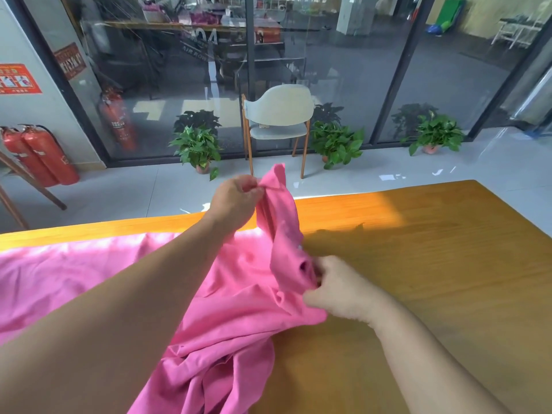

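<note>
Pink, soft, matte knit fabric [239, 294] lies rumpled across the near left part of the smooth wooden table [418, 249]. My left hand [236, 201] pinches one gathered edge, lifted above the table's far edge; my right hand [337, 288] grips a bunched fold low over the tabletop. I can read no writing on the fabric.

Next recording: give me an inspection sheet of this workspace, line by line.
Surface: wooden table, partly sunlit.
Job's things: pink cloth, crumpled, spread over the table's left side, one edge lifted.
Clutter: nothing seen.
Hands: left hand pinches the lifted edge; right hand grips a bunched fold lower down.
Cables: nothing seen.
Surroundings: glass wall, chair, three potted plants, fire extinguishers on the floor.
</note>
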The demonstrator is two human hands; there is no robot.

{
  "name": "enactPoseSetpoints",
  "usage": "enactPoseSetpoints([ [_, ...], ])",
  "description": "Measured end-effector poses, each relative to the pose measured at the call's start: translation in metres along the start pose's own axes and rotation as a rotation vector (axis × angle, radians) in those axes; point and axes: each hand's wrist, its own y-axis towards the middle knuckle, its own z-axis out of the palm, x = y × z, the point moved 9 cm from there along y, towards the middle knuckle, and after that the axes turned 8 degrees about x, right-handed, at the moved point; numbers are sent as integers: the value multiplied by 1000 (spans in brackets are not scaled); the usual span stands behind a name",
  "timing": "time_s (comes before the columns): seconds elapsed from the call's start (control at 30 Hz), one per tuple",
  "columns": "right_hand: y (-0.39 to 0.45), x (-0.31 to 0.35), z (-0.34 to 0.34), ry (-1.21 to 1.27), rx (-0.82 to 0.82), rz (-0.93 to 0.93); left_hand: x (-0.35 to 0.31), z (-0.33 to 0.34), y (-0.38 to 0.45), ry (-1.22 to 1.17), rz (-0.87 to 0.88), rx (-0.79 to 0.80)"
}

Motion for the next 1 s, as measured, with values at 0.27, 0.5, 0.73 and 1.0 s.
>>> enactPoseSetpoints([
  [0.27, 1, -71, -40, 844, -536, 171, -11, -14, 0, -201, 53, -224],
  [0.5, -14, -133, -70, 854, -928, 422, 14, 16, -13, 307, -77, -57],
  [0.73, -40, -100, -79, 4, -932, 610, 76, 70, -56, 754, -208, 407],
  [1.0, 77, -7, 5, -570, -175, 11, 148, -23, -57, 718, -510, 117],
])
